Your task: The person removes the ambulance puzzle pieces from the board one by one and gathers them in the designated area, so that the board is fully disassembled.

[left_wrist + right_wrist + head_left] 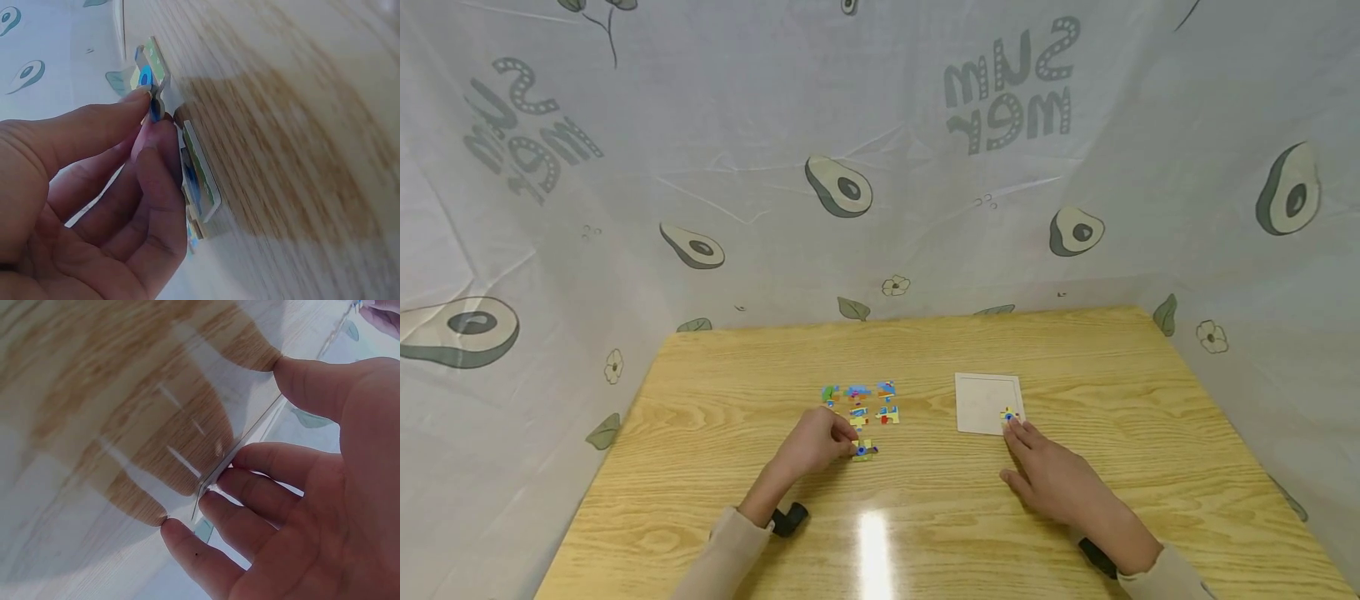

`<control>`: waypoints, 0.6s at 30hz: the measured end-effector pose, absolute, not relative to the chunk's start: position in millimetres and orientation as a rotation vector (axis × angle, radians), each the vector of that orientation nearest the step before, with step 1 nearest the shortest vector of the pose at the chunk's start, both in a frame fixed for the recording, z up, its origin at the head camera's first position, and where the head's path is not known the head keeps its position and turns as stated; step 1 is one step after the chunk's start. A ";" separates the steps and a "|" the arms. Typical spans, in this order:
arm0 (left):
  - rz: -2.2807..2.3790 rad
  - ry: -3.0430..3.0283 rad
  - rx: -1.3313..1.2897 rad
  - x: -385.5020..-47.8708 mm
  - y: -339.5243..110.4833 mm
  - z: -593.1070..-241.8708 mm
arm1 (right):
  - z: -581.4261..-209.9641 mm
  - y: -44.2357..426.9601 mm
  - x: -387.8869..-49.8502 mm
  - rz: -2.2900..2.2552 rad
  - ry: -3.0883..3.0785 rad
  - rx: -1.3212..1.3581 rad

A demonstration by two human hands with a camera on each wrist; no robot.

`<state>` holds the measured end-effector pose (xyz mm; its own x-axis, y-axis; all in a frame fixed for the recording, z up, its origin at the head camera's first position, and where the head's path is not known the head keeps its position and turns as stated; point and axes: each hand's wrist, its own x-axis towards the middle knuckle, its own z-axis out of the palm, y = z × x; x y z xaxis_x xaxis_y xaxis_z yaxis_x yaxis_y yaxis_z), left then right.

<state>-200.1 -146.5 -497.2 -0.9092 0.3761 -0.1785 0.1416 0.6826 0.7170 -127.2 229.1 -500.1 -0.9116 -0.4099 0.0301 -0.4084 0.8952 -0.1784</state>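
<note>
My left hand [812, 442] pinches a small jigsaw puzzle piece [157, 61] between thumb and fingertips. That piece has a green edge and a blue round print, and in the left wrist view it is tilted up off the table. Just below the curled fingers lies another puzzle piece [199, 172], flat on the wood. Fingertips of my right hand [1060, 479] rest at the lower right corner of a square, pale puzzle board [981, 404], its fingers loosely extended. A yellow and blue puzzle piece [1008, 413] sits in that corner, partly covered by the fingertips.
Several loose puzzle pieces [857, 392] lie in rough rows beyond my left hand. Everything rests on a wooden table [737, 375]. A white curtain [760, 208] with avocado prints surrounds its back and sides.
</note>
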 end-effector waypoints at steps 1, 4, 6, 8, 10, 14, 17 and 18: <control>1.057 2.585 0.410 -200.1 -146.5 -496.7 | -500.5 229.1 -127.3 -0.284 3.052 -0.660; 1.036 2.603 0.429 -200.4 -146.4 -496.2 | -501.1 229.1 -127.2 -0.286 3.056 -0.661; 1.025 2.616 0.434 -200.9 -146.1 -496.5 | -501.1 229.0 -127.1 -0.288 3.057 -0.660; 1.012 2.631 0.453 -201.5 -146.3 -497.3 | -500.8 228.8 -126.8 -0.288 3.058 -0.658; 1.006 2.634 0.453 -201.9 -146.4 -497.8 | -500.3 228.5 -126.6 -0.288 3.059 -0.657; 0.991 2.627 0.457 -202.5 -146.2 -498.8 | -499.4 228.0 -126.2 -0.283 3.058 -0.654; 0.975 2.626 0.461 -202.5 -146.3 -498.2 | -498.9 228.0 -126.4 -0.282 3.059 -0.656; 0.970 2.624 0.459 -202.3 -146.2 -498.0 | -498.9 228.0 -126.4 -0.283 3.058 -0.658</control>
<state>-202.3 -146.2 -498.0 -0.9022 0.3961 -0.1710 0.1895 0.7199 0.6677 -126.4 228.0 -498.9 -0.9123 -0.4078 0.0371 -0.4076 0.8961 -0.1756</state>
